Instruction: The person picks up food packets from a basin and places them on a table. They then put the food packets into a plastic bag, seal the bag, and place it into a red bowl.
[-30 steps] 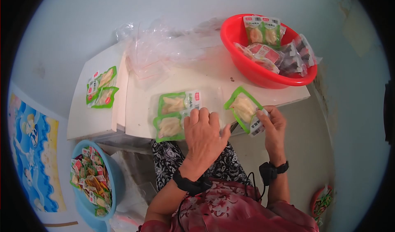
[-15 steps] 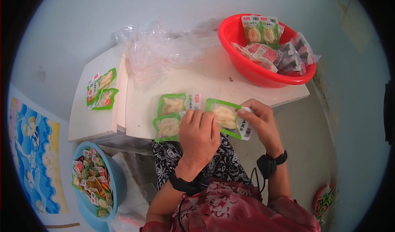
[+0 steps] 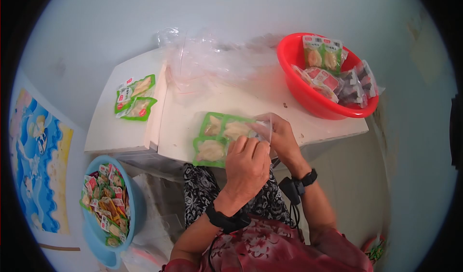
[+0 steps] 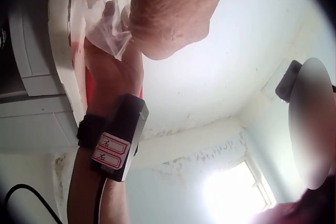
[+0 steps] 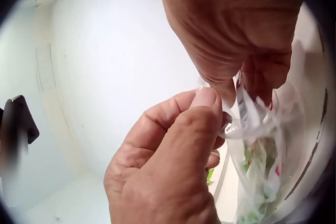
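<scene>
At the six-o'clock edge of the surface (image 3: pixel 241 96), the green-edged packet (image 3: pixel 236 129) is inside the clear bag (image 5: pixel 283 129), long axis nine-to-three, green end toward nine o'clock, left hand's (image 3: pixel 246 168) fingers pinching the bag's rim, right hand's (image 3: pixel 284 139) the packet.

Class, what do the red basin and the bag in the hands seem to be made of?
Red basin: probably smooth plastic with a slight sheen, judging by its even colour and seamless curve. Bag: thin, clear plastic film, it seems; it creases, shines and lets green-edged packets show through.
</scene>
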The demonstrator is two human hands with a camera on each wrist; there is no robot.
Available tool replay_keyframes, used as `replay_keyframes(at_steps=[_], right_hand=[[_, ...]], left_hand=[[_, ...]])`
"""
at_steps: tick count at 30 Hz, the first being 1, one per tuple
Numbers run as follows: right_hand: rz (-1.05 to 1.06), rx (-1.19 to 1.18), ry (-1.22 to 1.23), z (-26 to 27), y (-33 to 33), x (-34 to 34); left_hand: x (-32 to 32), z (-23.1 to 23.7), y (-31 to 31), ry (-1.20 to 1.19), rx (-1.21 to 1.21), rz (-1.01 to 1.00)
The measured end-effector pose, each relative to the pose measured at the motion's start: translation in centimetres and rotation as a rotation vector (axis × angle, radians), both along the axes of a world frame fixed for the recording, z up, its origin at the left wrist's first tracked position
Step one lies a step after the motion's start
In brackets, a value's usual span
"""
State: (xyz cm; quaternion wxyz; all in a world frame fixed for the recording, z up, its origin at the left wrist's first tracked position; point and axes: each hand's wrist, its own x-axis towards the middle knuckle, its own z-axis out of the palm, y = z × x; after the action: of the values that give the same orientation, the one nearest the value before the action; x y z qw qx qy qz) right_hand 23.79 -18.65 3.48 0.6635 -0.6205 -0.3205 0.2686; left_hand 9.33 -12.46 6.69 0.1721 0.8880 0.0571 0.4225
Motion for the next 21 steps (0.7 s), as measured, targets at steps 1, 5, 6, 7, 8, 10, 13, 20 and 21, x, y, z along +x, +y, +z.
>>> replay_keyframes(at_steps=[1,5,6,7,8,10,13,20,21], right_hand=[[-0.004,0.005,0.069,0.7,-0.5,-0.3],[-0.023,0.107,0.278,0.3,-2.7,-0.6],[-0.042,0.11,0.32,0.6,-3.2,-0.9],[-0.071,0.129,0.297,0.3,-3.6,-1.1],[-0.101,0.149,0.274,-0.1,-3.8,-1.3],[-0.157,0.179,0.223,-0.6,-3.7,-1.3],[-0.224,0.196,0.142,-0.9,-2.6,-1.0],[-0.25,0.195,0.044,-1.7,1.0,-0.6],[-0.247,0.21,0.033,-1.8,1.4,-0.7]], left_hand=[[-0.2,-0.2,0.3,-0.014,-0.013,0.003],[-2.1,-0.6,3.1,-0.067,-0.068,0.092],[-2.8,-0.6,4.1,-0.08,-0.08,0.129],[-3.3,-0.6,5.2,-0.067,-0.153,0.173],[-3.7,-0.8,6.5,-0.055,-0.224,0.216],[-4.4,-1.8,8.7,-0.03,-0.367,0.231],[-4.6,-4.0,10.7,-0.001,-0.586,0.113],[-4.3,-4.9,11.7,-0.05,-0.865,-0.166],[-4.3,-4.6,11.8,-0.065,-0.902,-0.193]])
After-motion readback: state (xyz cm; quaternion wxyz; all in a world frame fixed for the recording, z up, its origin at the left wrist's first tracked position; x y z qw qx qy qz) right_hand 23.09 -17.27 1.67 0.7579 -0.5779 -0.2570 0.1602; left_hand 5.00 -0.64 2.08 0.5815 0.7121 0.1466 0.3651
